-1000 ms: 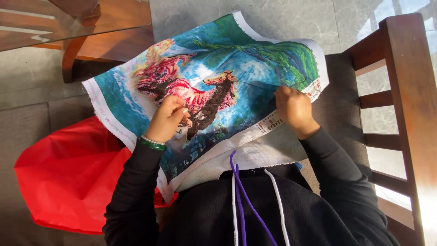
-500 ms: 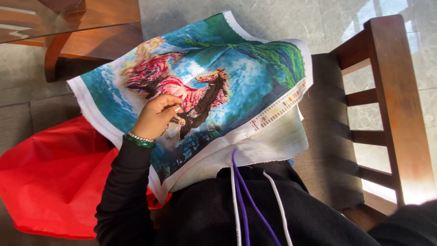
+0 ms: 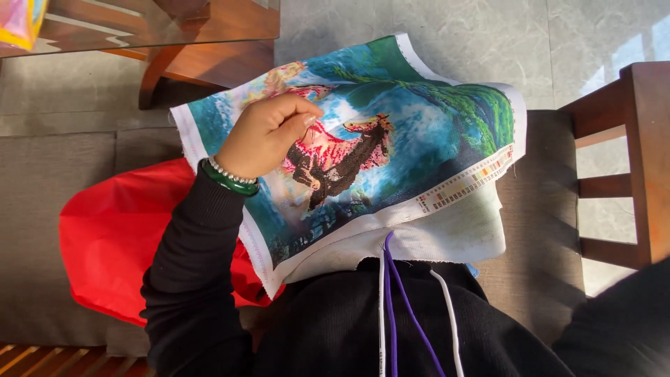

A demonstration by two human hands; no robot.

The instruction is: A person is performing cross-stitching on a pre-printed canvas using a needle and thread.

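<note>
A cross-stitch canvas [image 3: 433, 132] lies over my lap, printed and stitched with a dark horse, a pink-red figure, blue water and green leaves. My left hand [image 3: 269, 136] is raised over its left half, thumb and fingers pinched together. Anything between the fingertips is too small to see. A green bangle and a bead bracelet [image 3: 229, 178] sit at that wrist, above a black sleeve. My right hand is hidden; only its black sleeve [image 3: 628, 314] shows at the bottom right. A colour key strip [image 3: 464, 185] runs along the canvas's near right edge.
Red cloth [image 3: 118, 237] is spread on the grey seat cushion [image 3: 56, 167] to my left. A wooden armrest [image 3: 628, 160] stands at the right. A glass-topped wooden table [image 3: 174, 35] is ahead on the stone floor. Purple and white cords [image 3: 401, 300] hang down my front.
My right hand left the canvas's right edge and went out of sight. My left hand rose from the stitched horse area, upward and leftward. The view closed in on the canvas.
</note>
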